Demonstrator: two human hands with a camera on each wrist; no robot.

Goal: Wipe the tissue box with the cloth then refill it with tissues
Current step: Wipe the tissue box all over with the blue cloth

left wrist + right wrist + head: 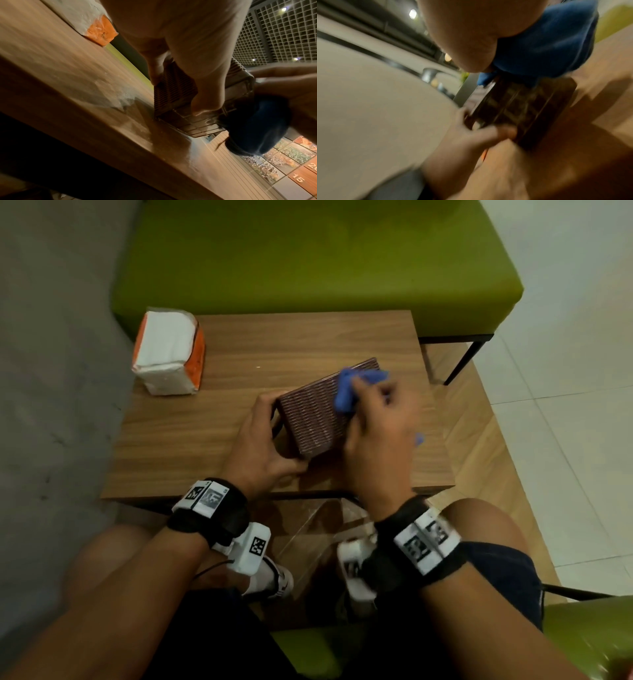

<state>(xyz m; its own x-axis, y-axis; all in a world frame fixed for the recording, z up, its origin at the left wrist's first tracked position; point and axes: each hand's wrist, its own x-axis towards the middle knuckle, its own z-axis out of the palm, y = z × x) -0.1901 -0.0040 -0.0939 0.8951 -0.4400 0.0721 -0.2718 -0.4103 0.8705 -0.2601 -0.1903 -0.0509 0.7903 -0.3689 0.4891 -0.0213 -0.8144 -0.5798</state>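
Observation:
A dark brown woven tissue box [318, 409] stands tilted on the wooden table [239, 419]. My left hand [263, 440] grips its near left end, thumb on the near side. A bunched blue cloth [349, 388] lies pressed on the box's upper face, held by my right hand [380, 419]. In the left wrist view my fingers [202, 86] wrap the box [173, 92], and the cloth [254, 125] shows at its far end. The blurred right wrist view shows the cloth [544, 40] above the box [522, 108]. A white and orange tissue pack [169, 352] sits at the table's back left corner.
A green bench [315, 258] runs behind the table, with a black metal leg [462, 361] at its right. A grey wall stands close on the left. My knees and a green seat [582, 635] lie below the table's near edge.

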